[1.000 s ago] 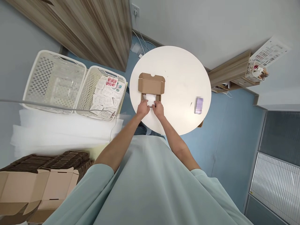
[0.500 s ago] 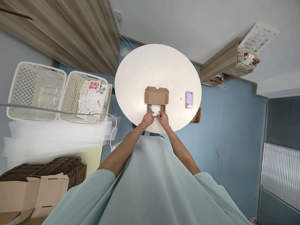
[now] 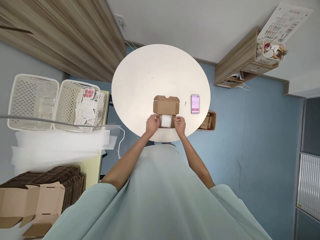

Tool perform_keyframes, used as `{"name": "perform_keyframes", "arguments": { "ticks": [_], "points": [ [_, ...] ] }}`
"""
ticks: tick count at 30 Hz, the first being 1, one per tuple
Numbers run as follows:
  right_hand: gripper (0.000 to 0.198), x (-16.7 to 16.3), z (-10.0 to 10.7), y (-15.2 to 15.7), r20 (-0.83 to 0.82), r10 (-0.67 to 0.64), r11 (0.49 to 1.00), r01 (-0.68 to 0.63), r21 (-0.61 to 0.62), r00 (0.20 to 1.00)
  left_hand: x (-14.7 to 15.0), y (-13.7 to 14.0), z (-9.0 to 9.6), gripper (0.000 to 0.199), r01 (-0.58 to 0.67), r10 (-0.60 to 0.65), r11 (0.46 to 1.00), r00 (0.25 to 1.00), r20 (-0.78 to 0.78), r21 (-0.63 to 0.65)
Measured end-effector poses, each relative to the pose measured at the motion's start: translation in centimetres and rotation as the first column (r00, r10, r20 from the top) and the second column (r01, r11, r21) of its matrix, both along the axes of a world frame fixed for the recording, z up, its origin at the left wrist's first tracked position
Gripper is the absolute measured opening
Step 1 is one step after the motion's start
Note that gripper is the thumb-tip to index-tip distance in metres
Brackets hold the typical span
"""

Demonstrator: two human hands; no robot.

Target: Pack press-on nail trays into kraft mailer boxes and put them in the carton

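Observation:
A small brown cardboard box (image 3: 166, 106) lies on the round white table, its lid raised and folded away from me. Inside it rests a white wrapped packet (image 3: 166, 121), apart from both hands. At the box's left side my left hand (image 3: 152, 124) has its fingers closed on the edge or side flap. My right hand (image 3: 180, 125) pinches the opposite side in the same way. Exactly what lies between the fingertips is small and partly hidden.
On the round table (image 3: 140, 83) a phone (image 3: 195, 104) with a lit screen lies to the right. White baskets (image 3: 56, 103), white sheets (image 3: 60, 141) and stacked flat cartons (image 3: 55, 183) fill the left side table. A carton of small boxes (image 3: 209, 120) is beyond the table's right edge.
Both hands have moved outward from the white packet to the box's sides. The packet now sits uncovered in the box. My view has shifted slightly.

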State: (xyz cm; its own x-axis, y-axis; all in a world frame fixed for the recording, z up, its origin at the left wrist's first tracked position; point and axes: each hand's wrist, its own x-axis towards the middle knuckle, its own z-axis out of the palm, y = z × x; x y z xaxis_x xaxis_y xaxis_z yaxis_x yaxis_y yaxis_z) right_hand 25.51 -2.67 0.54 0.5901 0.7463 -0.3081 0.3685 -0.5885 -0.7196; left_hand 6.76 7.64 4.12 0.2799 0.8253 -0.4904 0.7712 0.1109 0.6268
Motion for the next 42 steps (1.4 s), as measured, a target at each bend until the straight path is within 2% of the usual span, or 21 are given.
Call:
{"name": "perform_keyframes", "arguments": {
  "ticks": [3,6,9,14,17,21,26,31,34,38,42],
  "points": [
    [0.048,2.9,0.0,2.4,-0.029,-0.1,0.994,0.101,0.033,0.995,0.5,3.4,0.3,0.062,-0.21,0.208,0.977,0.977,0.043,0.032],
    [0.059,5.0,0.2,5.3,-0.161,-0.06,0.998,0.061,0.003,0.985,1.4,6.1,0.7,0.083,-0.276,0.283,0.956,0.957,0.061,-0.101],
    [0.063,5.7,0.7,7.7,-0.246,-0.036,0.999,0.031,-0.025,0.969,2.3,7.4,1.1,0.096,-0.26,0.281,0.947,0.955,0.096,-0.187],
    [0.07,5.8,2.0,9.4,-0.31,-0.02,1.0,0.013,-0.026,0.951,2.8,8.0,1.5,0.102,-0.225,0.262,0.944,0.956,0.133,-0.242],
    [0.067,6.1,2.8,9.8,-0.345,0.02,1.0,-0.014,0.021,0.939,3.0,8.7,1.7,0.101,-0.215,0.267,0.942,0.946,0.184,-0.259],
    [0.061,6.8,3.6,10.0,-0.344,0.061,0.996,-0.032,0.089,0.937,2.9,9.4,2.0,0.092,-0.19,0.241,0.96,0.934,0.263,-0.207],
    [0.056,6.5,4.2,7.7,-0.278,0.148,0.98,-0.104,0.17,0.949,2.1,7.7,1.7,0.076,-0.104,0.117,0.993,0.935,0.335,-0.055],
    [0.052,3.8,3.7,2.2,-0.143,0.247,0.95,-0.21,0.233,0.958,-0.1,3.1,0.4,0.066,-0.025,-0.001,0.996,0.956,0.293,0.084],
    [0.058,2.0,3.0,-1.2,-0.056,0.308,0.939,-0.294,0.177,0.95,-1.6,0.3,-0.6,0.068,0.072,-0.103,0.989,0.963,0.248,0.129],
    [0.062,0.2,2.2,-4.4,0.049,0.382,0.924,-0.383,0.016,0.923,-3.1,-2.3,-1.7,0.08,0.204,-0.235,0.957,0.961,0.144,0.205],
    [0.061,-0.6,1.5,-6.0,0.139,0.371,0.929,-0.368,-0.051,0.918,-3.9,-3.3,-2.2,0.08,0.225,-0.249,0.938,0.966,0.062,0.263]
  ]
}}
